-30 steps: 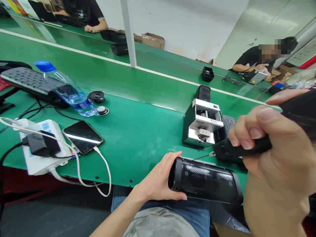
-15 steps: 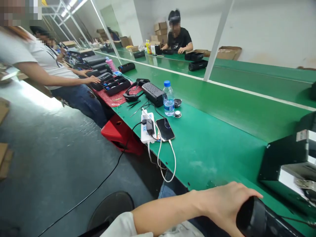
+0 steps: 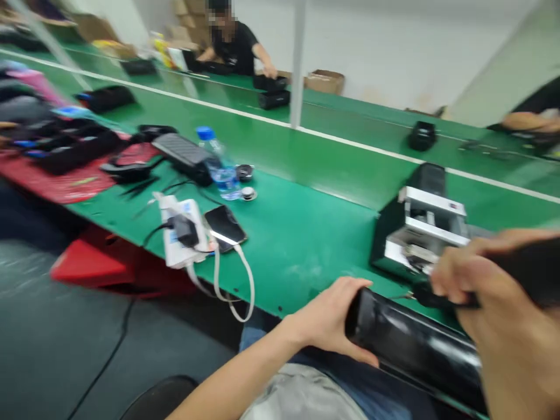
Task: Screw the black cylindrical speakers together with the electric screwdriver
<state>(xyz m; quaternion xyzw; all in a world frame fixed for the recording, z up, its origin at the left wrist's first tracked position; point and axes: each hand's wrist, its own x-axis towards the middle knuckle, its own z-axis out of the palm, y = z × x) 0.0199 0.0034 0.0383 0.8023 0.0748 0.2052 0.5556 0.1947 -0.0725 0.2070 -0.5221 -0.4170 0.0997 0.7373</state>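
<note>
A long, glossy black speaker housing (image 3: pixel 420 338) lies slantwise at the table's front edge, close to my body. My left hand (image 3: pixel 335 318) is wrapped round its left end, thumb on the near side. Above its right part is my right hand (image 3: pixel 494 286), fingers closed round a dark, blurred object (image 3: pixel 531 271) whose kind I cannot make out. The right hand hides part of the housing. Just beyond the hands stands a black and silver box-shaped machine (image 3: pixel 420 224) with an open metal top.
A white power strip (image 3: pixel 181 233), a phone (image 3: pixel 225 227) on a white cable, a water bottle (image 3: pixel 223 169) and small speaker drivers (image 3: pixel 245 172) lie to the left. A red stool (image 3: pixel 100 259) is under the edge. A white post (image 3: pixel 298 64) rises mid-table; co-workers sit across.
The view has swung to the right. My right hand with the dark object has come into sight, as has more of the housing. My left hand still grips the housing's end.
</note>
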